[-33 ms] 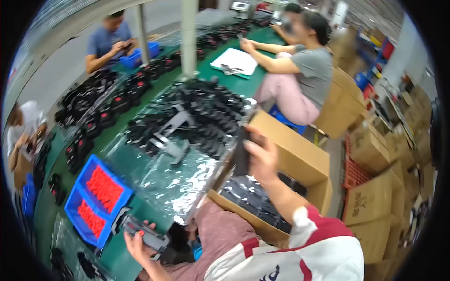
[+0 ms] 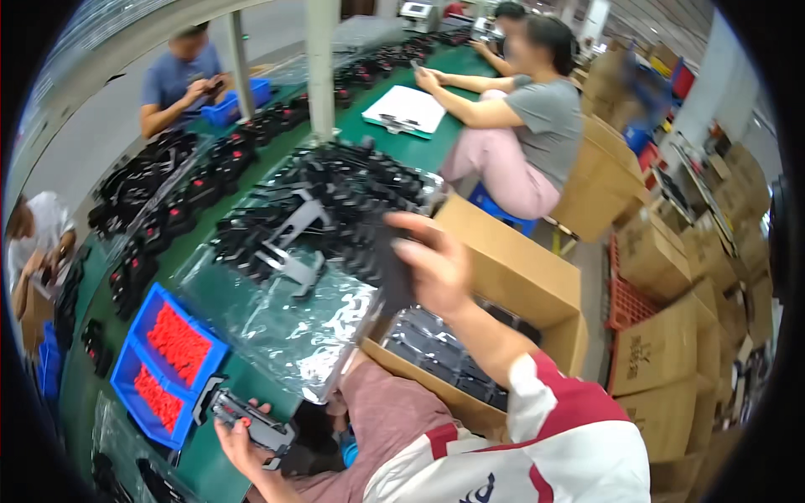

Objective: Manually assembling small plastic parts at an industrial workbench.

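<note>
My right hand (image 2: 432, 264) is raised over an open cardboard box (image 2: 520, 272) and grips a dark flat part (image 2: 388, 272) by its edge. Inside the box lie rows of black parts in clear wrapping (image 2: 436, 356). Down at the near edge of the green table (image 2: 210, 465), my left hand (image 2: 237, 444) holds a black plastic part (image 2: 251, 422) with its fingers curled around it. A blue bin of red pieces (image 2: 168, 365) stands just left of that hand.
A crinkled clear plastic sheet (image 2: 289, 327) and a heap of black parts (image 2: 335, 201) cover the table ahead. Three other people (image 2: 537, 117) work around the table. Stacked cardboard boxes (image 2: 671, 344) and a red crate (image 2: 629, 298) crowd the right side.
</note>
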Motion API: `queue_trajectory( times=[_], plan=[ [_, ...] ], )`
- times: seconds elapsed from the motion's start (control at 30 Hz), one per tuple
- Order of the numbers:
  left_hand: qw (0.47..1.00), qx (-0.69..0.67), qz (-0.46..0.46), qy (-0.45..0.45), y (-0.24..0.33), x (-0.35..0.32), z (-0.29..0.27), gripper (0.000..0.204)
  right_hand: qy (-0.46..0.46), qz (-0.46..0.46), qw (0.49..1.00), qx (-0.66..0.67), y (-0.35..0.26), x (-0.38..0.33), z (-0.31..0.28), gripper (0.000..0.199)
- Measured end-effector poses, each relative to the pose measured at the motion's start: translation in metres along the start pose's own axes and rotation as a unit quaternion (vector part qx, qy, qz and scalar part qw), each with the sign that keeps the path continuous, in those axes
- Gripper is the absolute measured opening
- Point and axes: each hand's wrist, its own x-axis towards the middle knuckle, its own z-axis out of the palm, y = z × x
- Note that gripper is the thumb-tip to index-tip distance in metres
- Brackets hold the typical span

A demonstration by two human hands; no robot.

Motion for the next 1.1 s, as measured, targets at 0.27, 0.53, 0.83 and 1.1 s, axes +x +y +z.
queue_trajectory(
  times=[0.27,0.53,0.83,1.1],
  plan=[
    [0.998,-0.018,-0.043,-0.036,0.003,0.007,0.006,0.047,-0.661,-0.024,0.652,-0.371,-0.029,0.059,0.153,0.025],
    [0.997,-0.070,-0.013,0.000,-0.001,-0.005,-0.005,0.045,-0.308,-0.323,0.841,-0.307,-0.035,0.075,0.115,0.022],
    [0.999,-0.032,0.002,-0.024,-0.012,-0.003,-0.005,0.045,0.110,-0.301,0.800,-0.508,-0.022,0.256,-0.100,0.023],
    [0.997,-0.038,-0.010,-0.059,-0.008,0.011,0.000,0.047,0.052,-0.151,0.885,-0.437,-0.052,0.296,-0.111,0.022]
  ],
)
